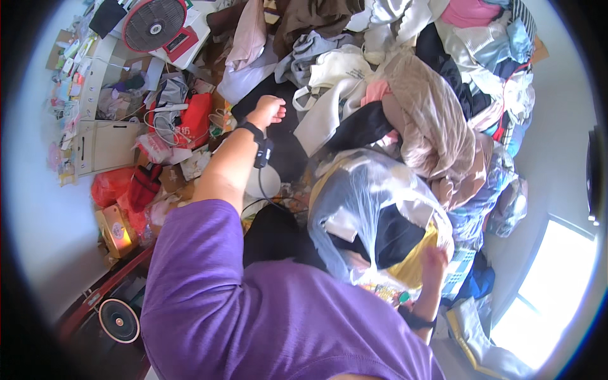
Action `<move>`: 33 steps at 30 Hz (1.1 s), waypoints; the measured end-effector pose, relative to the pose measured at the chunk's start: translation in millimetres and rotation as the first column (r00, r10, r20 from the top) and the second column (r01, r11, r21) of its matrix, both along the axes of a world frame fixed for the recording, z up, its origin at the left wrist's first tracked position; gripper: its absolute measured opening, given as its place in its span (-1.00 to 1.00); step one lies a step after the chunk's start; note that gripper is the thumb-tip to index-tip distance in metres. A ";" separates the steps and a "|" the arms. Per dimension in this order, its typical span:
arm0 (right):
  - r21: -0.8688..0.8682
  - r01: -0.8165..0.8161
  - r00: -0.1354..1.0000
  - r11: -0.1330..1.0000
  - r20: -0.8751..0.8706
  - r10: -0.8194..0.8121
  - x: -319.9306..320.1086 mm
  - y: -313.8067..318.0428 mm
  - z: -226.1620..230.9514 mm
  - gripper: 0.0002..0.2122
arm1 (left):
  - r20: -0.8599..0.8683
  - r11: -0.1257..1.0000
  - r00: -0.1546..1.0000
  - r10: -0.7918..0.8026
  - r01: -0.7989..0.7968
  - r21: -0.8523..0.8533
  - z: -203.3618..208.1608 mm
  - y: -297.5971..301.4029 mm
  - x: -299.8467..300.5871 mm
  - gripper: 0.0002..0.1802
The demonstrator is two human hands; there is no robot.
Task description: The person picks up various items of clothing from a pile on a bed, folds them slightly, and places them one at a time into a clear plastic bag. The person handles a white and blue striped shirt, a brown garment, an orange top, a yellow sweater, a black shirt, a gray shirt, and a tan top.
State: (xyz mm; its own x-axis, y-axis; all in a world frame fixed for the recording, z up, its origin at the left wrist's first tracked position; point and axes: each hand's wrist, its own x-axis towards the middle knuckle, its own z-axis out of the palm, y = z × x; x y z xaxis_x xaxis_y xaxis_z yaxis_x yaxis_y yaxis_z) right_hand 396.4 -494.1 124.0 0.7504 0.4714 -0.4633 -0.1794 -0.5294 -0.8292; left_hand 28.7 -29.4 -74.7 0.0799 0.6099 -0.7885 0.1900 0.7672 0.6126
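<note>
My left hand (271, 111) is reached forward over a black cloth (282, 136), its fingers curled closed. What they hold, if anything, is hidden. A large clear plastic bag (364, 183) stands in front of my body on the right, its mouth facing me. Inside it lie a black cloth (396, 234) and a yellow cloth (421, 259). My right hand (436, 258) is at the bag's right rim, its fingers closed on the plastic and slightly blurred. Just beyond the bag, a beige-brown garment (430, 114) and a white garment (326, 120) rest on the heap.
Clothes are heaped across the far side, a pink piece (468, 12) among them. A red fan (155, 28) stands at the far left, with red bags (193, 120) below it. Filled plastic bags (487, 190) line the right wall near a bright window (548, 291).
</note>
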 end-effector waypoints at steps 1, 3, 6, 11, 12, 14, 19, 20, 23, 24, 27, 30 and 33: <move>-0.003 0.098 0.994 0.995 -0.048 -0.098 -15.3 -10.4 2.8 -0.96 | -0.025 0.999 1.000 0.011 -0.010 0.032 -20.5 3.1 12.7 -0.82; -0.035 0.025 1.000 0.999 -0.011 -0.026 -30.4 -29.0 10.1 -0.96 | 0.028 0.960 0.977 0.210 -0.211 0.183 -91.9 8.0 21.1 -0.85; -0.128 0.245 0.948 0.961 -0.175 -0.265 -44.6 -25.0 19.2 -0.93 | 0.044 0.854 0.999 0.014 -0.035 0.519 -145.6 14.4 54.8 -0.80; -0.102 0.260 0.937 0.960 -0.215 -0.277 -47.0 -16.7 22.3 -0.92 | 0.108 0.992 0.991 -0.078 0.066 0.112 -55.3 -22.0 102.0 -0.78; -0.078 0.230 0.948 0.970 -0.208 -0.242 -46.6 -11.0 24.0 -0.92 | 0.109 0.973 0.981 -0.162 0.141 0.181 -35.8 -26.6 103.3 -0.78; -0.042 0.173 0.967 0.984 -0.181 -0.177 -48.4 2.0 33.3 -0.92 | 0.070 0.919 0.965 -0.252 0.217 0.328 -10.1 -40.6 97.5 -0.76; 0.076 0.100 0.974 0.992 -0.210 -0.082 -46.6 21.1 69.6 -0.93 | 0.461 0.904 0.887 -0.035 -0.169 0.393 105.5 -74.1 56.8 -0.67; 0.109 0.108 0.979 0.988 -0.184 -0.087 -45.0 21.1 75.6 -0.93 | 0.443 0.886 0.891 -0.096 -0.126 0.446 135.3 -79.0 49.3 -0.66; 0.168 0.068 0.990 0.983 -0.133 -0.045 -38.2 30.6 90.4 -0.95 | 0.388 0.860 0.898 -0.206 -0.022 0.509 219.0 -101.6 27.7 -0.62; 0.236 0.026 0.994 0.971 -0.109 0.000 -37.8 39.3 94.4 -0.95 | 0.243 0.780 0.934 -0.262 0.056 0.624 236.3 -110.3 22.8 -0.60; 0.255 -0.200 0.980 0.946 0.064 0.190 -58.9 83.5 114.2 -0.97 | 0.097 0.581 0.944 -0.314 0.110 0.806 247.1 -134.2 17.7 -0.57; 0.334 -0.273 0.912 0.902 -0.208 0.354 -101.1 145.3 121.2 -0.82 | 0.112 0.564 0.867 -0.486 0.214 0.797 276.0 -171.3 20.4 -0.61; 0.458 -0.295 0.600 0.839 -0.594 0.536 -147.3 194.3 103.2 -0.62 | 0.060 0.345 0.814 -0.578 0.178 0.921 281.7 -215.2 28.0 -0.63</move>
